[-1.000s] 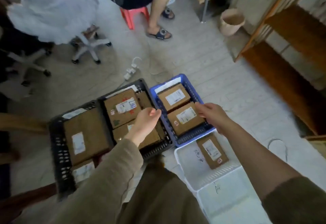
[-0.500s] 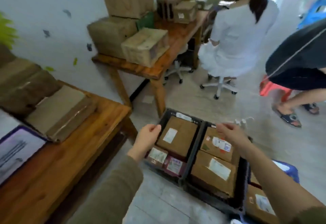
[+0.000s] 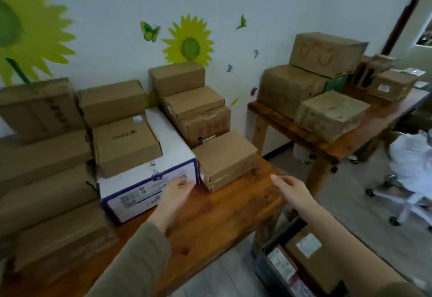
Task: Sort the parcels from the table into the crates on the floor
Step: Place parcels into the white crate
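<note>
Our fingers (image 3: 184, 184) on the left hand (image 3: 173, 195) are loose and a little bent, and they hold nothing. They are right by the front corner of the white box (image 3: 149, 177) with blue edges. We cannot tell if they touch it. Our right hand (image 3: 293, 190) is empty too, with slack fingers, out over the edge of the table (image 3: 222, 217). A flat brown box (image 3: 226, 156) lies on the table, just past our two hands. We think it is the next one to grab.

How far along are we? Down by our right arm is a black crate (image 3: 263, 271) on the floor. It has sorted parcels (image 3: 308, 247) lying flat inside, so some of the job is done. But the table holds a big pile of brown boxes (image 3: 194, 102), stacked up against the wall. More boxes sit on the second table (image 3: 332, 147). We think most of the work is left.

The parcels are dull brown cardboard with square corners. Some look dented or creased. A few have small white labels. The white box looks smooth, with print on its front. The table is shiny orange-brown wood with dark knots. The crate looks like hard plastic.
</note>
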Available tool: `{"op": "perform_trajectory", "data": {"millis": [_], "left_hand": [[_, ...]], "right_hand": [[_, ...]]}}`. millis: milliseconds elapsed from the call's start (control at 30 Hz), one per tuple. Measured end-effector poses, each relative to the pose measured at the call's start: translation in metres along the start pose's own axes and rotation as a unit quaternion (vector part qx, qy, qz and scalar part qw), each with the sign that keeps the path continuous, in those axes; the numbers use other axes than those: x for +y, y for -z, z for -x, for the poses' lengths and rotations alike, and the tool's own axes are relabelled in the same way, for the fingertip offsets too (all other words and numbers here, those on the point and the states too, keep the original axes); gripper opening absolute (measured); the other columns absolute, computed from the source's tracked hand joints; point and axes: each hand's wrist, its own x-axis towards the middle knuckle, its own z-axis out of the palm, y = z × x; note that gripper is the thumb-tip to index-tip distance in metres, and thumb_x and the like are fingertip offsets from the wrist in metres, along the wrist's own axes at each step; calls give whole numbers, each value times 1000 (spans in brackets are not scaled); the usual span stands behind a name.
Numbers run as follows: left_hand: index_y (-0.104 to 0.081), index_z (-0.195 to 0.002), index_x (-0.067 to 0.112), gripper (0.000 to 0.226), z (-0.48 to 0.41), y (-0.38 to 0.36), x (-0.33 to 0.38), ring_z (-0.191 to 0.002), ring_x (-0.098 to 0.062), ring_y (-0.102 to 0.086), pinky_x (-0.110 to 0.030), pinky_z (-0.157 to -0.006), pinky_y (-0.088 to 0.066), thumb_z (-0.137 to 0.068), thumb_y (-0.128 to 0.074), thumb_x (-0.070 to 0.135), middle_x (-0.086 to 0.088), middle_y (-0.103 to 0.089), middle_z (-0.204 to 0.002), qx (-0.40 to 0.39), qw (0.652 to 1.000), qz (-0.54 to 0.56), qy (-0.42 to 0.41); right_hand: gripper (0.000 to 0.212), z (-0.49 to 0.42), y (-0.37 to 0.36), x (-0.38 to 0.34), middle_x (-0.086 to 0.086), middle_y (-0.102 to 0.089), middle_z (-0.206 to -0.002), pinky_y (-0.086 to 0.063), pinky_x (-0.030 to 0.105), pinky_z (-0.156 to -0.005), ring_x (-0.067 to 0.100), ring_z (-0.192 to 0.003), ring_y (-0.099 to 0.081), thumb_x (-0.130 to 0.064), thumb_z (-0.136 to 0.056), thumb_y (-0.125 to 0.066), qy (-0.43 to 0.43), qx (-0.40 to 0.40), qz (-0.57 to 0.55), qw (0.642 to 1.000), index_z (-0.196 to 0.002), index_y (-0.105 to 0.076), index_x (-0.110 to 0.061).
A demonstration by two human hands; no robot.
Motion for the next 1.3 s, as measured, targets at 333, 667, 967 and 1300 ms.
{"op": "perform_trajectory", "data": {"millis": [333, 667, 967, 1300], "left_hand": [[-55, -126, 9, 36, -45, 17, -23, -108, -18, -51, -27, -86, -40, -96, -48, 28, -9, -55, -124, 17, 999, 22, 43], [-62, -112, 11, 26, -116, -30, 35, -101, -18, -60, -24, -81, -45, -95, -50, 26, -5, -64, -103, 122, 991, 59, -21], [-41, -137, 3, 48, -202, 4, 110, -120, -27, -48, -29, -91, -36, -96, -49, 27, -13, -50, -133, 257, 966, 31, 17], [-55, -119, -5, 38, -250, 3, 116, -101, -29, -54, -31, -80, -40, -100, -41, 24, -22, -58, -117, 227, 966, 68, 100]], "right_hand": [[55, -64, -52, -52, 4, -57, -121, -43, 39, -102, 22, -114, -54, -46, -92, -51, 25, -48, 35, 998, -134, -47, -10], [40, -179, -29, -106, 8, -57, -119, -44, 40, -99, 23, -108, -54, -39, -95, -49, 79, -79, 79, 991, -119, -54, -8], [47, -276, -41, -214, 12, -55, -125, -37, 30, -93, 24, -115, -51, -31, -97, -47, 186, -119, 103, 970, -132, -49, 0], [44, -308, -84, -237, 25, -48, -134, -35, 44, -104, 37, -123, -45, -23, -103, -32, 143, -181, 147, 962, -129, -46, 11]]}}
